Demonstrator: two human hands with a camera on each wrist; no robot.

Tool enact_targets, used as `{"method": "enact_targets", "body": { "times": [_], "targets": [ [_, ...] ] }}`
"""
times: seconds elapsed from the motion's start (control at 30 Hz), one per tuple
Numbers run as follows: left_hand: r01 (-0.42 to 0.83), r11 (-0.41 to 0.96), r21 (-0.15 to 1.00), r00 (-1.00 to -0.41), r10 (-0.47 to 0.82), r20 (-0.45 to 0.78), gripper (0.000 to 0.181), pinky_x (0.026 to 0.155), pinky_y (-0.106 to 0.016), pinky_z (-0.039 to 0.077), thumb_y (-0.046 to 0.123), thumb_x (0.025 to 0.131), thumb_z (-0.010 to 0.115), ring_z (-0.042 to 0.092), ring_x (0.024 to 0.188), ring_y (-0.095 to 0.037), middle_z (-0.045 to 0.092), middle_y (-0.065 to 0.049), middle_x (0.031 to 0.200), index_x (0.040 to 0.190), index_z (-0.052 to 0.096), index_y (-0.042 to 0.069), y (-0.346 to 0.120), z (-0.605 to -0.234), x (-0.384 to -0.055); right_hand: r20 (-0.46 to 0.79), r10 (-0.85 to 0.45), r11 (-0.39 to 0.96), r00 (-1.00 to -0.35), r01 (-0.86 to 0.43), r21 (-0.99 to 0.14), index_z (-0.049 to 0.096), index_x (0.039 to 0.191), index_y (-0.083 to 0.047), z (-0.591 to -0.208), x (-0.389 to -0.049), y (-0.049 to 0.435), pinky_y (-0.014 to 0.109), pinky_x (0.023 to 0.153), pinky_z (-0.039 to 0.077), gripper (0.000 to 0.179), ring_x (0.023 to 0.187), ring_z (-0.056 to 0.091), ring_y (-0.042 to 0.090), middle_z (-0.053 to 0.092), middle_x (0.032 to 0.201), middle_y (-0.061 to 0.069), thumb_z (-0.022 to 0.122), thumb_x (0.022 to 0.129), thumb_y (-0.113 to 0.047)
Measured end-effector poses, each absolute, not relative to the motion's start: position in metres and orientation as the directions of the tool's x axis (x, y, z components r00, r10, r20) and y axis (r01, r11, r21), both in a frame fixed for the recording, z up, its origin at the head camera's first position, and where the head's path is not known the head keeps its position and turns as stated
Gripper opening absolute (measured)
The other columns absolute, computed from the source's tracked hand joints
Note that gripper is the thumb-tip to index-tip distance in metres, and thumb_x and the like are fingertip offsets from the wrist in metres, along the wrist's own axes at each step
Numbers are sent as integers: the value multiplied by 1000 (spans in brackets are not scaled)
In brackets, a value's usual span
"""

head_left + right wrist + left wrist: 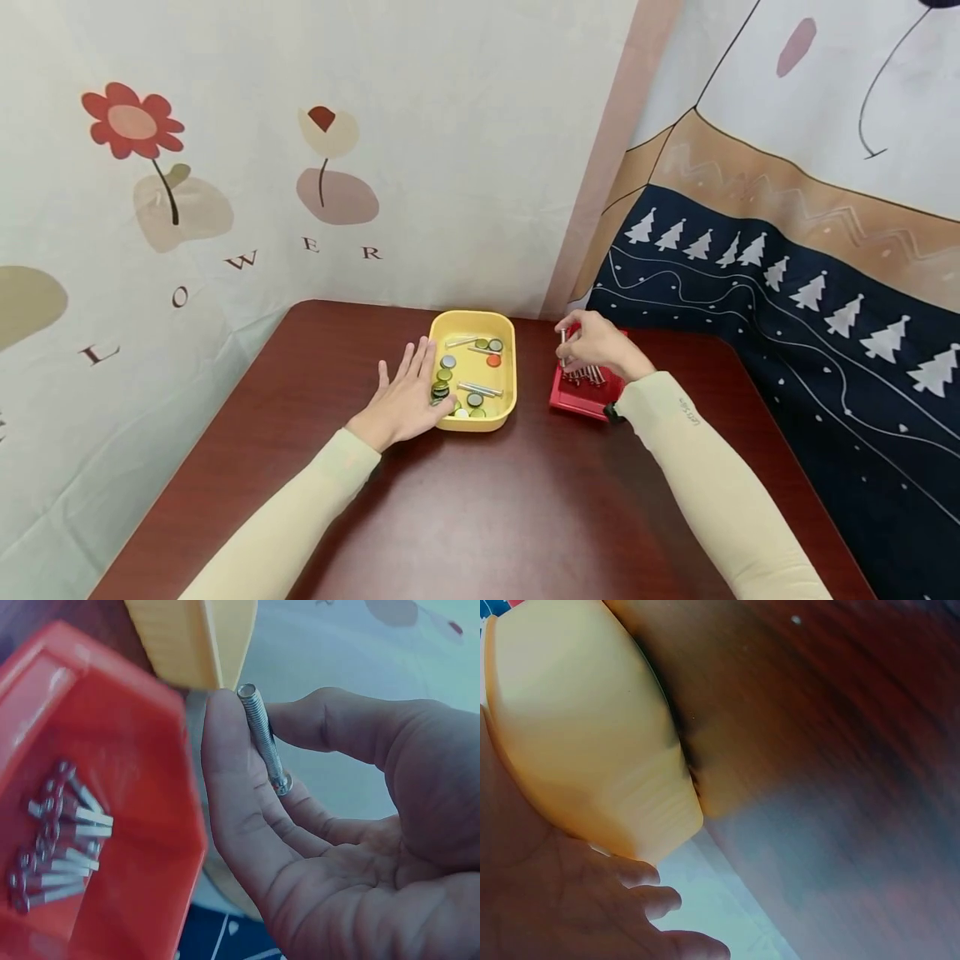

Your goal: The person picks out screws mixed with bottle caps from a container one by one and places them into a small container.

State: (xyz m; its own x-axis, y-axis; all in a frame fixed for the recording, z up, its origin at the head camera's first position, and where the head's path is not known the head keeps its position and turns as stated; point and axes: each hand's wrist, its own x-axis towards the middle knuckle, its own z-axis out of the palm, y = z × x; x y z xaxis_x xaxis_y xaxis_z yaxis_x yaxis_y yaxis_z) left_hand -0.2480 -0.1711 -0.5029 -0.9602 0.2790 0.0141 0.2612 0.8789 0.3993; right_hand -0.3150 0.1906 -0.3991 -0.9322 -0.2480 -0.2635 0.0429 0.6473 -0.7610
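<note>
A metal bolt [261, 735] is pinched between the thumb and fingers of my right hand [596, 342], above a red bin [579, 403]. Its threaded end points up past the fingertips in the right wrist view, with the head lower down near the palm side. Several more bolts [60, 881] lie in a pile inside the bin. My left hand [402, 402], fingers straight and spread, rests against the left side of a yellow tray [474, 423]. Part of the tray's left rim is hidden under that hand.
Inside the yellow tray lie several bolts [480, 389] and several round caps, among them a red cap [493, 361] and a grey cap [475, 400]. Both containers stand near the far edge of the brown table [465, 517], with a printed curtain [465, 150] behind.
</note>
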Motion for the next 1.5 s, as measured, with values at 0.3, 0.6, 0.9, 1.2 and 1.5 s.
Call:
{"method": "enact_targets", "body": {
  "times": [0.3,0.6,0.9,1.2,1.5],
  "targets": [
    [261,882,393,-961,277,16,108,137,-90,5,61,113,58,1,186,-42,-2,-14,199,188,5,4,-172,-503,-247,-297,-174,686,-939,101,-721,60,153,9,-404,-318,211,48,95,72,50,89,80,22,75,112,23,76,107,-2],
    [263,883,390,-960,281,10,110,139,-89,5,64,112,58,3,186,-43,-2,-14,199,188,3,5,-170,-504,-247,-325,-134,761,-936,113,-639,61,152,13,-418,-332,215,36,81,73,51,81,80,19,71,99,18,77,106,1],
    [264,882,391,-960,279,18,110,138,-89,5,63,113,58,3,186,-42,-3,-13,199,188,3,5,-172,-503,-247,-304,-126,824,-944,71,-562,62,152,15,-429,-345,209,33,73,72,52,76,88,22,71,134,37,77,104,2],
    [271,877,397,-957,290,14,109,138,-89,6,62,112,57,5,186,-44,-2,-14,198,188,4,5,-171,-507,-247,-286,-116,850,-951,54,-524,67,148,15,-437,-347,208,32,74,72,46,76,88,22,74,133,37,76,103,4],
    [268,876,400,-958,288,10,109,139,-88,4,62,112,56,2,186,-42,-4,-13,199,188,2,5,-173,-506,-248,-168,-115,915,-979,-38,-403,71,148,9,-429,-338,207,58,112,66,46,122,74,39,73,147,32,76,107,-10]
  ]
}}
